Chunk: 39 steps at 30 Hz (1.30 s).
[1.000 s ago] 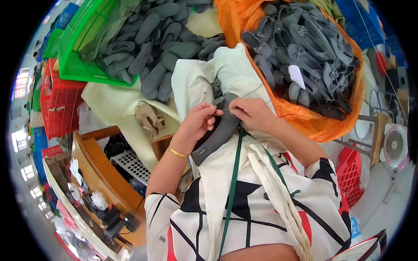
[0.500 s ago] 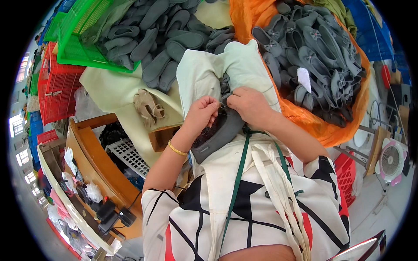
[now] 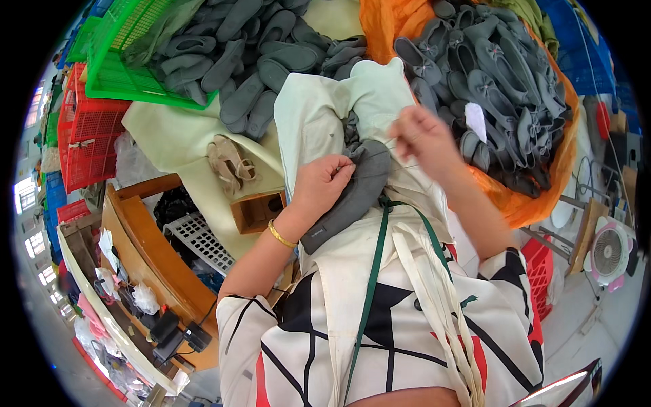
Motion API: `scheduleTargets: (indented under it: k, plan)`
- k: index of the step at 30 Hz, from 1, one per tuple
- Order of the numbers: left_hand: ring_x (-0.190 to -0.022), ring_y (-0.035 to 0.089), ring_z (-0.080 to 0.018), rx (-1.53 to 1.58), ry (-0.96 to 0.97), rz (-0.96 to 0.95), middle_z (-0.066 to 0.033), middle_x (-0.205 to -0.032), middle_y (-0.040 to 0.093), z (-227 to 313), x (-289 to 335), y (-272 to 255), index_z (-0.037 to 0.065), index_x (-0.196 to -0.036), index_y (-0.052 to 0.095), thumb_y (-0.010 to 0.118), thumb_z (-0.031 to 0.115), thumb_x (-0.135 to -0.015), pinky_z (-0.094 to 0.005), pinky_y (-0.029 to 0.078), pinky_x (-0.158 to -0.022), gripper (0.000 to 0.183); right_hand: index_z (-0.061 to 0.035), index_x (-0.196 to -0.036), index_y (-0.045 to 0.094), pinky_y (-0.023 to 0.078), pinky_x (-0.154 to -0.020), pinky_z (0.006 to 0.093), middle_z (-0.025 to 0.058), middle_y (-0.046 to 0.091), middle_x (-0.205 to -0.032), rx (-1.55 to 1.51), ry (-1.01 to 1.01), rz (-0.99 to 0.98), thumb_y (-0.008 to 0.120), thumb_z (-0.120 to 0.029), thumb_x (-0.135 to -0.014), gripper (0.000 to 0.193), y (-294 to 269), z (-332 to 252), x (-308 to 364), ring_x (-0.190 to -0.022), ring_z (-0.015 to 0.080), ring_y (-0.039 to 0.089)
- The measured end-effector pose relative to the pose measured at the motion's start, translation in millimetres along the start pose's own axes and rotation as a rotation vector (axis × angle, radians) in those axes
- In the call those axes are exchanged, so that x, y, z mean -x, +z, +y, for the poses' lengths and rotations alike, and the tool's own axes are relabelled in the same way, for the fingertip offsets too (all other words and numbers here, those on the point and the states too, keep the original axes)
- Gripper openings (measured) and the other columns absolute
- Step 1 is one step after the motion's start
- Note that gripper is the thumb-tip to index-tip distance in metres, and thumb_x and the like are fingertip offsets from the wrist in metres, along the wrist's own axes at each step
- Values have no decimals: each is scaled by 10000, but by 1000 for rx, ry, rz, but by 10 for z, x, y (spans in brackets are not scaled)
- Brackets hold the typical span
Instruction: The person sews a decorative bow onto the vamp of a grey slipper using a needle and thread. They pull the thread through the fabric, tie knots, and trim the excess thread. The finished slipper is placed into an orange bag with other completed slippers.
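A grey fabric flat shoe [image 3: 366,178] lies across my lap on the pale apron, its heel end toward my left forearm. My left hand [image 3: 321,182] is closed on the shoe's upper edge, thumb and forefinger pinched together. Up and to the right of the shoe, my right hand [image 3: 426,141] is raised and apart from it, blurred by motion. Its fingers look drawn into a pinch, but what they hold is too small to make out. A thin dark thread [image 3: 405,165] shows faintly between the shoe and this hand. More dark grey fabric [image 3: 350,130] sits just beyond the shoe.
Grey shoes [image 3: 274,64] pile up beside a green crate [image 3: 108,85]. An orange sack [image 3: 498,203] holds more grey bow-trimmed shoes [image 3: 498,95]. Beige shoes [image 3: 229,163] and a small wooden box [image 3: 258,212] lie left. Further out are a wooden drawer unit [image 3: 156,261] and a fan [image 3: 608,251].
My right hand has pulled away from the shoe, to the right and up. My left hand has shifted onto the shoe's upper edge, and the shoe has turned to show more of its grey side.
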<state>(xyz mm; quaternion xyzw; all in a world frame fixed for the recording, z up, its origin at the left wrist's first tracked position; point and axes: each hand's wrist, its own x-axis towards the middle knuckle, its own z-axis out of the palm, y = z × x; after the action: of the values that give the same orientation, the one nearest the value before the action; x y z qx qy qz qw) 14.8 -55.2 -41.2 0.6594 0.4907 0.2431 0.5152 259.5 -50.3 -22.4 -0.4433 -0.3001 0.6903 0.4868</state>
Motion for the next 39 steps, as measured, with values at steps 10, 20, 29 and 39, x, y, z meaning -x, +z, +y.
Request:
scheduleTargets:
  k: [10,20,29,39]
  plan:
    - [-649,574,-186,-40,35,-56,-97,-747,641,-19,-113,-6,-7,-933,670,661,126,-886,-287,461,-607,141,2,-806,431,399,-1113,538,82,479,-752,-277,-870,672,408,-24,-1001,198,-1843,-2097,558,-702,217,514]
    - [-701,632,-291,-190,131,-13,-136,-802,658,1,-51,-49,28,-897,666,672,124,-854,-345,499,-631,105,41,-835,511,430,-1075,532,107,512,-747,-84,-1054,902,466,-17,-986,169,-2184,-2178,719,-707,202,524]
    - [-717,644,-326,-593,437,96,-114,-742,651,48,-155,-6,108,-807,654,639,217,-865,-426,503,-613,125,-47,-799,531,541,-800,377,34,507,-746,-114,-1011,896,580,-57,-938,148,-2141,-2331,680,-662,147,520]
    - [-881,586,-308,-736,496,-69,-99,-851,567,235,-257,-151,78,-768,624,620,158,-784,-410,522,-684,81,25,-1059,628,517,-1012,442,48,525,-788,22,-1059,677,538,-89,-991,161,-3519,-2684,925,-706,123,499]
